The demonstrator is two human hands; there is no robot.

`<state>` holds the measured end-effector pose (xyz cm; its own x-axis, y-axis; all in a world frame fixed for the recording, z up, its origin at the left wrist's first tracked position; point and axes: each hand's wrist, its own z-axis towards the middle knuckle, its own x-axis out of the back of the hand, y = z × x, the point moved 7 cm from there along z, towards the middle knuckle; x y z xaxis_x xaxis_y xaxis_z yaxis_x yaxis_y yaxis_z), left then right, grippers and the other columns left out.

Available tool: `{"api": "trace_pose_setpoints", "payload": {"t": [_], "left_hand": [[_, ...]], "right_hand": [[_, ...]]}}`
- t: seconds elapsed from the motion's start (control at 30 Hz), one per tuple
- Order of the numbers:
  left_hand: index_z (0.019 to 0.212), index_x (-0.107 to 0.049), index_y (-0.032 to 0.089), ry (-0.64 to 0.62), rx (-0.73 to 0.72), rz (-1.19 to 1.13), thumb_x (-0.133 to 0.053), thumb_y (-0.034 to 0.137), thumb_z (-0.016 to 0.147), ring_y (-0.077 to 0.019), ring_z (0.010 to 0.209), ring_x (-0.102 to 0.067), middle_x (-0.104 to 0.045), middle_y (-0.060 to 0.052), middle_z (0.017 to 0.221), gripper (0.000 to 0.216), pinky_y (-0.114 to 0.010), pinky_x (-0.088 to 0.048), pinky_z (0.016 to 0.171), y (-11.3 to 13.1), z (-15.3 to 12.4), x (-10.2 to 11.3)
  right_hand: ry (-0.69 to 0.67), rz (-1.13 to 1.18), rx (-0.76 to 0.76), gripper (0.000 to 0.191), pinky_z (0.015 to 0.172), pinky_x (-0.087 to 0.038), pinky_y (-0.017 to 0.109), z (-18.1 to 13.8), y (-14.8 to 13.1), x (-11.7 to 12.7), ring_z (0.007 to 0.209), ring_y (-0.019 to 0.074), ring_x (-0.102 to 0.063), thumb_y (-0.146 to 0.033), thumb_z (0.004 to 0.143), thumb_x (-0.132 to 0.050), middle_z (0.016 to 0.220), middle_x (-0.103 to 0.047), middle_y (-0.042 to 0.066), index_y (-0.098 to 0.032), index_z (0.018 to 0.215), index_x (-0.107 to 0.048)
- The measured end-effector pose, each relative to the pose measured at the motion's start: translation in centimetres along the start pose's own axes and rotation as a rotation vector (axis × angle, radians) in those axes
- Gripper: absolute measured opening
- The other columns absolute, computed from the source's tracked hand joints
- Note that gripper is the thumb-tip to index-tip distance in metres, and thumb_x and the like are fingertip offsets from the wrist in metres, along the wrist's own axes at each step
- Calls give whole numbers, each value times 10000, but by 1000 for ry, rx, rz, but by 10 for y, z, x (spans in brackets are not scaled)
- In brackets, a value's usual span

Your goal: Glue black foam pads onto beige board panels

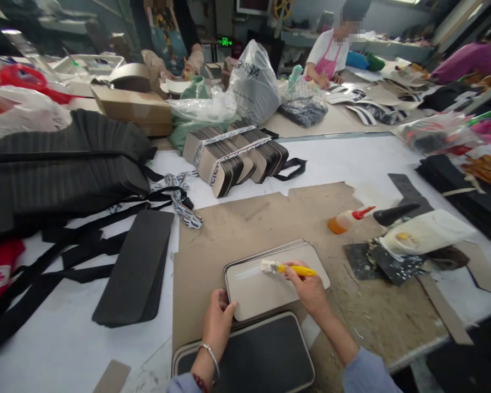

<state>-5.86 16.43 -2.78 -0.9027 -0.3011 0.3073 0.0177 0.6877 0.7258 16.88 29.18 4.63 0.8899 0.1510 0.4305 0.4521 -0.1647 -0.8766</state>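
Note:
My right hand (309,289) is closed around the yellow handle of a glue brush (292,269). Its pale, clotted bristles rest on a beige rounded panel (270,292), where a wet white streak shows. This panel tops a small stack. My left hand (220,315) grips the left edge of that panel, thumb on top and fingers curled at the rim. Nearer to me lies a black rounded panel with a beige border (265,355), partly under my left forearm. To the left is a stack of black rounded panels (137,267).
Brown cardboard (245,229) covers the work area. On the right are a glue-smeared white container (427,232) and a red-tipped bottle (346,221). Strapped panel bundles (233,155) stand behind, near a grey plastic bag (256,84). A co-worker in a pink apron (329,57) works across the table.

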Motion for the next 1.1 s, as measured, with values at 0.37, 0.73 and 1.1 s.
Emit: {"api": "trace_pose_setpoints", "payload": {"t": [0.37, 0.73, 1.1], "left_hand": [[882, -387, 207, 8, -13, 50, -559, 493, 609, -172, 447, -557, -503, 59, 538, 431, -298, -456, 460, 8, -9, 2], [702, -331, 234, -58, 35, 16, -503, 286, 724, -191, 419, -599, -494, 70, 434, 181, -286, -481, 407, 10, -10, -6], [578, -310, 254, -125, -46, 59, -503, 574, 500, -132, 311, -438, -409, 74, 331, 381, -235, -301, 335, 14, 1, -6]], "right_hand": [[265, -587, 408, 315, 782, -502, 336, -20, -7, 101, 844, 210, -635, -412, 888, -416, 926, -683, 81, -190, 930, -636], [127, -654, 497, 227, 710, -538, 368, -104, -44, -33, 805, 225, -614, -182, 894, -396, 877, -651, 101, -151, 1007, -591], [255, -90, 211, 267, 727, -524, 279, -75, -44, 41, 791, 190, -649, -371, 846, -481, 869, -703, 71, -191, 891, -673]]}}
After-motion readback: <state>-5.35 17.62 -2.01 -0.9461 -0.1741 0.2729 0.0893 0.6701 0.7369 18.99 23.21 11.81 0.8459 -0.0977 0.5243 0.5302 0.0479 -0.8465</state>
